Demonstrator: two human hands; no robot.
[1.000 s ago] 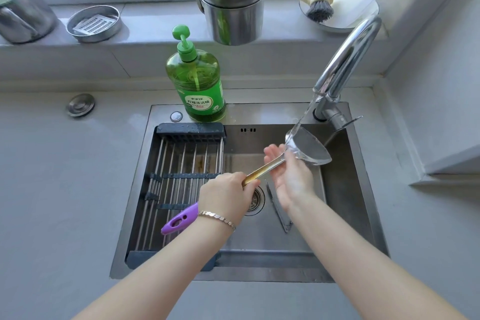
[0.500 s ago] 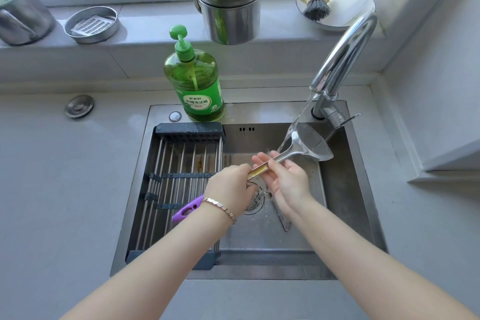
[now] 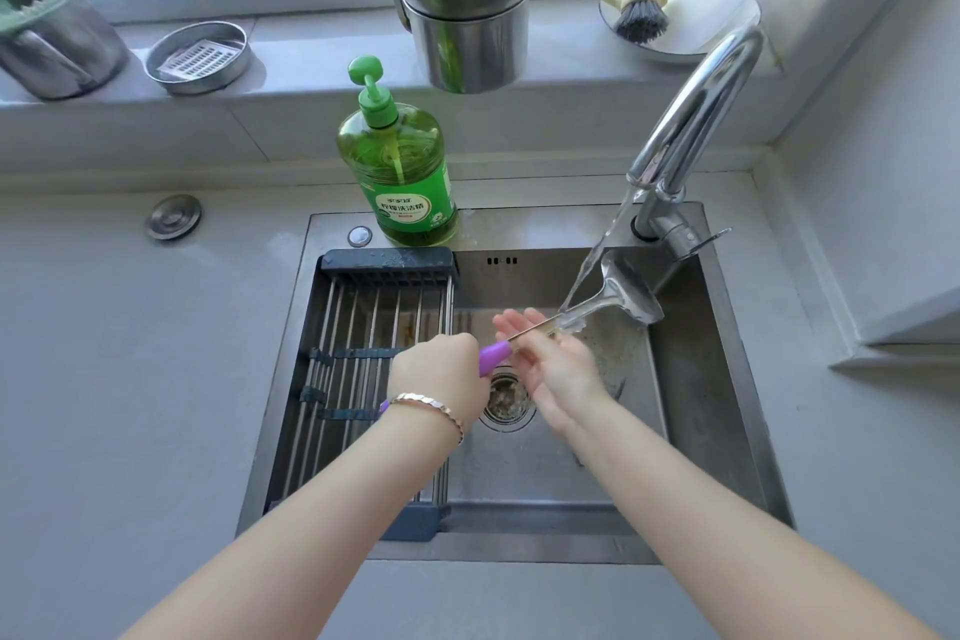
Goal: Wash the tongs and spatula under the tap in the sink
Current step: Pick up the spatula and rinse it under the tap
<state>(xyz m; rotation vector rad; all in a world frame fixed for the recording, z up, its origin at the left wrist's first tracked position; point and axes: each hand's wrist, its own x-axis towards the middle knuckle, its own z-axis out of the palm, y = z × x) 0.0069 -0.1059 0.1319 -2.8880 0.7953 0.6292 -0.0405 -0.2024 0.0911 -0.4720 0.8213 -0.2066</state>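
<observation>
1. Your left hand (image 3: 439,369) is closed around the purple handle of the spatula (image 3: 621,296). The blade sits out toward the back right of the sink (image 3: 727,431), just beside the stream from the tap (image 3: 696,120).
2. Your right hand (image 3: 558,369) is spread, palm up, under the metal shank. Its fingers (image 3: 511,322) touch the shank and grip nothing.
3. Progress, as judged: the spatula rinse is under way, with water striking near the neck. Whether both blade faces are clean cannot be told.
4. Tongs: a thin dark item lies on the sink floor by your right forearm; I cannot tell if it is the tongs. That wash looks not yet done.
5. Room: the blade is near the tap base and right sink wall. The drying rack (image 3: 363,369) fills the left half. Open basin lies toward you, over the drain (image 3: 506,400).
6. The soap bottle (image 3: 400,172) stands on the rear rim, well apart from the blade.
</observation>
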